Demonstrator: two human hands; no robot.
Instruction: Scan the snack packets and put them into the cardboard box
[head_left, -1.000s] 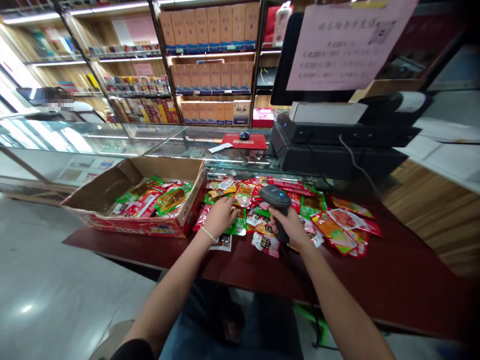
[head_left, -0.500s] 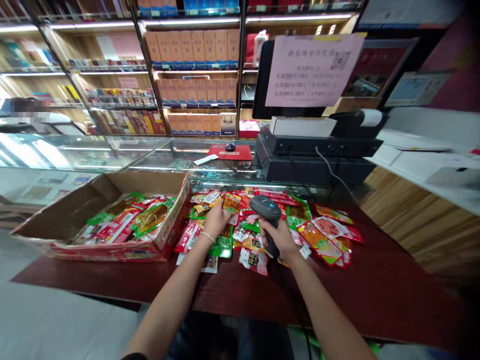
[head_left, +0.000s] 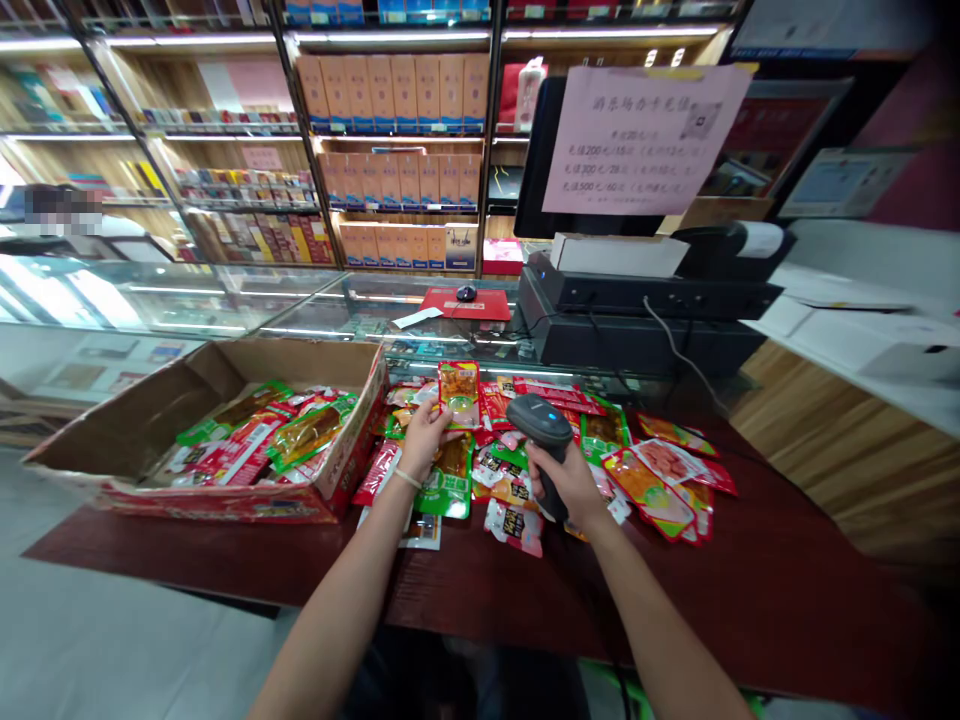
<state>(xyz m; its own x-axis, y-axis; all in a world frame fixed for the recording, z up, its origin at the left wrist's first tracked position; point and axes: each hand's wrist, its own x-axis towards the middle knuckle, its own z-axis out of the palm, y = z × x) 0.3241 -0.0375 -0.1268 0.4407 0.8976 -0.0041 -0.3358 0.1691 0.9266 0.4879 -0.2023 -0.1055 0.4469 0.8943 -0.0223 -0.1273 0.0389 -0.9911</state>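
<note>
Between the fingers of my left hand [head_left: 424,440] is a red snack packet [head_left: 459,394] with an orange-brown filling, held upright above the pile. My right hand [head_left: 564,482] is wrapped round the handle of a black barcode scanner [head_left: 541,422], whose head points left toward that packet. A blue light shows on top of the scanner. Beneath both hands lie several loose snack packets, among them a green one [head_left: 448,490] and a pink-and-white one [head_left: 513,527]. The scanner's cable hangs down past my right forearm.
An open cardboard box [head_left: 225,505] with several packets stands at the left. More red packets [head_left: 652,490] lie to the right on the dark red table [head_left: 750,600]. Behind are a glass counter, a cash drawer [head_left: 645,340] and a monitor with a pink notice [head_left: 645,140]. A person is at the far left.
My left hand has raised the red packet from the pile, and its front now faces me more fully. The scanner stays in my right hand. The view has shifted slightly.
</note>
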